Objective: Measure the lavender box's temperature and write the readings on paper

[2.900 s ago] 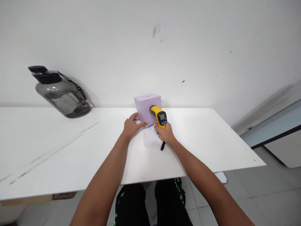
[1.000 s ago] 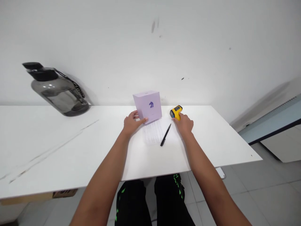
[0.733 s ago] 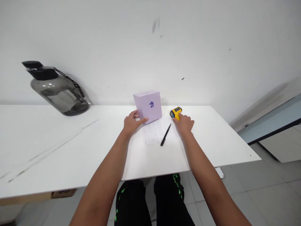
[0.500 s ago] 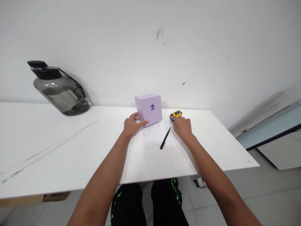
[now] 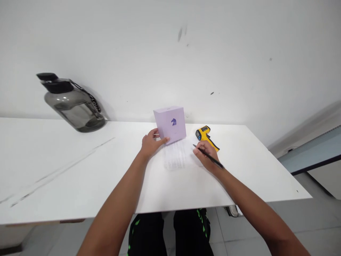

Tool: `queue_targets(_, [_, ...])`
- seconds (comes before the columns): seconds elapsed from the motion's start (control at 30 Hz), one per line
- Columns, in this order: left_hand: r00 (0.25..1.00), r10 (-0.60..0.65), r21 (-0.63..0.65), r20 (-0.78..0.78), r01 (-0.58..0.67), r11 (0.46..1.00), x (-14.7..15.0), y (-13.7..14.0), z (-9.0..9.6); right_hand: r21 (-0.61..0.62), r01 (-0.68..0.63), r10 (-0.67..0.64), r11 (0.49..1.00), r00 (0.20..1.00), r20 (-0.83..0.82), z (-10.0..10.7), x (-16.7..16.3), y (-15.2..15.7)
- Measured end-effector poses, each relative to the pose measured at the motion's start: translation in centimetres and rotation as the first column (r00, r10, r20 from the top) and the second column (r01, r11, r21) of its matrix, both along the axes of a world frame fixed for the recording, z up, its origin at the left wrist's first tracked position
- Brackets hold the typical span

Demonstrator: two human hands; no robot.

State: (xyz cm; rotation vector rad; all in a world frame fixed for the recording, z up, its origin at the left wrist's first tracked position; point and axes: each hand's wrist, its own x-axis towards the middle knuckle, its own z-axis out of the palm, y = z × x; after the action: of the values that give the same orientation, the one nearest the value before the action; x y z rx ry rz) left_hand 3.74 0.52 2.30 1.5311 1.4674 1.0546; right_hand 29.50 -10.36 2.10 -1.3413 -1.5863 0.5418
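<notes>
A light purple box (image 5: 174, 128) with a dark horse-head mark stands near the wall. My left hand (image 5: 153, 143) grips its lower left corner, thumb across the front face and fingers along the side. Below the box lies a sheet of paper (image 5: 174, 156) with blurred lines of writing. My right hand (image 5: 206, 154), at the right of the sheet, is closed around a black pen (image 5: 212, 158), its tip pointing up and left. Just beyond that hand rests a yellow and black infrared thermometer gun (image 5: 204, 134), its handle partly hidden by the fingers.
A large grey see-through water bottle (image 5: 77, 110) with a black lid and strap stands at the left by the wall. The white table (image 5: 80, 177) ends near my legs and at the right, where a blue-grey panel (image 5: 317, 145) sits.
My right hand has left the thermometer gun and picked the pen up off the table. My left hand keeps its hold on the box. The view has shifted slightly.
</notes>
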Motion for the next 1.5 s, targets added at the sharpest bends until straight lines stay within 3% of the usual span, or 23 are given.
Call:
queue_targets(0.2, [1.000,0.021,0.000,-0.003,-0.021,1.000,0.0,0.3,-0.4,-0.206,-0.230,0.198,0.951,0.966,-0.166,-0.5,-1.0,-0.1])
queue_targets(0.3, [1.000,0.009,0.011,-0.005,-0.008,1.000,-0.1,0.5,-0.6,-0.272,-0.216,0.193,0.938,0.975,-0.110,-0.6,-1.0,0.3])
queue_targets(0.43, [1.000,0.007,0.011,0.007,-0.007,1.000,-0.2,0.7,-1.0,-0.260,-0.147,0.142,0.954,0.989,-0.039,-0.9,-1.0,0.5])
queue_targets(1.0, [0.999,0.024,0.012,0.023,-0.025,1.000,0.0,0.4,-0.7,-0.300,-0.206,0.203,0.931,0.978,-0.043,-0.8,-1.0,0.7])
queue_targets(1.5, [1.000,0.014,0.008,0.007,-0.014,1.000,0.1,0.2,-0.3,-0.291,-0.147,0.155,0.945,0.988,0.002,-0.9,-0.9,0.8])
